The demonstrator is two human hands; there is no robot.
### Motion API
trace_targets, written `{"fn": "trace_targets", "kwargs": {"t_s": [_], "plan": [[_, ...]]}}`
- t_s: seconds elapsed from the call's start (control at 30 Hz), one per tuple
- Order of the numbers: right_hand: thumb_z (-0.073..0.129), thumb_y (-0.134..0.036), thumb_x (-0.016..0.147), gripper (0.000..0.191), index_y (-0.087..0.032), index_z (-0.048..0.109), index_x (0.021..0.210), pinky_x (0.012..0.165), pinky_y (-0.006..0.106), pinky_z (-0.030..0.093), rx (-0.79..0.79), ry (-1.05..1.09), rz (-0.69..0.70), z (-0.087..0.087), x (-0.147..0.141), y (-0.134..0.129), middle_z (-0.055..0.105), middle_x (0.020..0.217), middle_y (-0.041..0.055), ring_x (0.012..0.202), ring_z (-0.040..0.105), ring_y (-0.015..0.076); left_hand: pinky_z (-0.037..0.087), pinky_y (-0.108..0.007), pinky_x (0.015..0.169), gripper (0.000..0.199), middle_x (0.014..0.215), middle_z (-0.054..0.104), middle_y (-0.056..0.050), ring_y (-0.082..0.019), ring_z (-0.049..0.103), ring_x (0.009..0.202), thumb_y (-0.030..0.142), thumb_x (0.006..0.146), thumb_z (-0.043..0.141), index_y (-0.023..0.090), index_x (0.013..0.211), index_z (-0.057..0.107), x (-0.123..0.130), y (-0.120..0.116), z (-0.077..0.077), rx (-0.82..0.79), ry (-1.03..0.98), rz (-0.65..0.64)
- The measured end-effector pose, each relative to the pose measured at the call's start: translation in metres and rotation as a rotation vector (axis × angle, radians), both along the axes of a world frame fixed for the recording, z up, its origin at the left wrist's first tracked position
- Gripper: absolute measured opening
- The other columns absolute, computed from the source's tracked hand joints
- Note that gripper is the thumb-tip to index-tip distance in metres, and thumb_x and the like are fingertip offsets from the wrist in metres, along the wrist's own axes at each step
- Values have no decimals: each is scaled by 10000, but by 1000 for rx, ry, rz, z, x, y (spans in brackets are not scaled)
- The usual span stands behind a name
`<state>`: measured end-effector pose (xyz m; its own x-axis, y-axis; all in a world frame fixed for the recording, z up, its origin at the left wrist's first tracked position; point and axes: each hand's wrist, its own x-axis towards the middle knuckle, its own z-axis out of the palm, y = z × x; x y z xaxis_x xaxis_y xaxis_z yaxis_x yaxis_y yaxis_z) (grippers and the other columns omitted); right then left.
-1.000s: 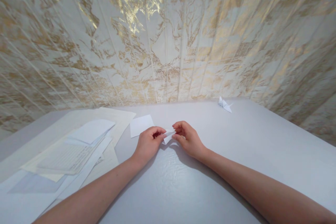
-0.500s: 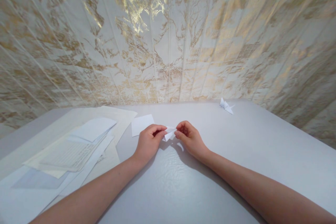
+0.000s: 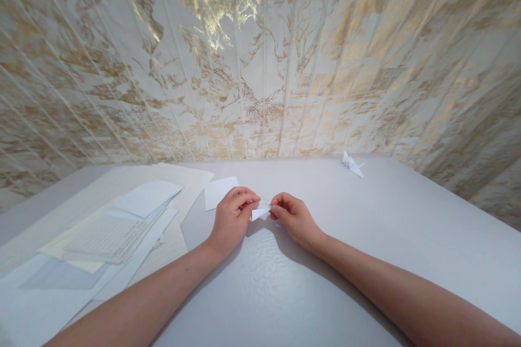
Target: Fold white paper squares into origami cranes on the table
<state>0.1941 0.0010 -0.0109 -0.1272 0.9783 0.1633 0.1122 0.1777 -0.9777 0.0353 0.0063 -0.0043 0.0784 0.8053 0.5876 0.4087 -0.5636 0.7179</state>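
A small folded piece of white paper (image 3: 260, 211) is held between my two hands, just above the table. My left hand (image 3: 236, 214) pinches its left side between thumb and fingers. At its right tip, my right hand (image 3: 293, 218) is closed with thumb and forefinger together on the paper. The fingertips hide part of the folds. Behind my left hand lies a flat white sheet (image 3: 220, 191). A folded white paper figure (image 3: 352, 164) with pointed ends rests at the back right.
Papers (image 3: 109, 238) in a loose pile, some printed, cover the left side of the pale table (image 3: 268, 293). A patterned white and gold wall covering (image 3: 260, 76) rises along the table's back edge.
The folded paper has tilted a little between my fingers, and its near flap sits lower and flatter. My right hand has shifted slightly left and down, keeping its pinch.
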Motion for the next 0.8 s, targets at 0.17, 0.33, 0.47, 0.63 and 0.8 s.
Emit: {"fn": "trace_targets", "kwargs": {"t_s": [0.17, 0.33, 0.47, 0.63, 0.8], "plan": [[497, -197, 686, 50, -183, 507, 639, 563, 248, 374, 26, -47, -40, -1, 2, 1, 521, 539, -37, 541, 482, 115, 491, -248, 671, 140, 853, 619, -37, -144, 590, 791, 139, 738, 561, 195, 760, 687, -1, -1, 0, -1, 40, -50], [475, -200, 692, 58, -187, 492, 638, 579, 256, 370, 67, -101, -34, 1, 5, 1, 508, 559, -34, 558, 472, 121, 495, -240, 636, 145, 885, 614, -44, -136, 592, 759, 122, 734, 568, 188, 777, 690, -1, -1, 1, -10, 75, -51], [461, -194, 701, 59, -191, 484, 646, 582, 256, 365, 126, -155, -31, 2, 6, 0, 504, 574, -32, 571, 465, 125, 499, -246, 648, 134, 886, 612, -39, -136, 590, 760, 124, 731, 575, 195, 760, 685, -1, -1, 1, -12, 91, -52], [450, -168, 709, 69, -193, 481, 652, 582, 250, 366, 176, -206, -30, 1, 7, 0, 511, 587, -32, 582, 468, 124, 498, -248, 655, 103, 886, 609, -40, -139, 587, 767, 137, 728, 586, 191, 720, 673, -1, -2, 1, -19, 94, -53], [442, -166, 721, 75, -192, 481, 662, 580, 250, 366, 202, -230, -17, 1, 8, 1, 509, 599, -28, 583, 463, 124, 492, -262, 682, 110, 879, 605, -38, -140, 585, 770, 122, 729, 585, 185, 681, 661, 0, -2, 2, -15, 118, -51]]}}
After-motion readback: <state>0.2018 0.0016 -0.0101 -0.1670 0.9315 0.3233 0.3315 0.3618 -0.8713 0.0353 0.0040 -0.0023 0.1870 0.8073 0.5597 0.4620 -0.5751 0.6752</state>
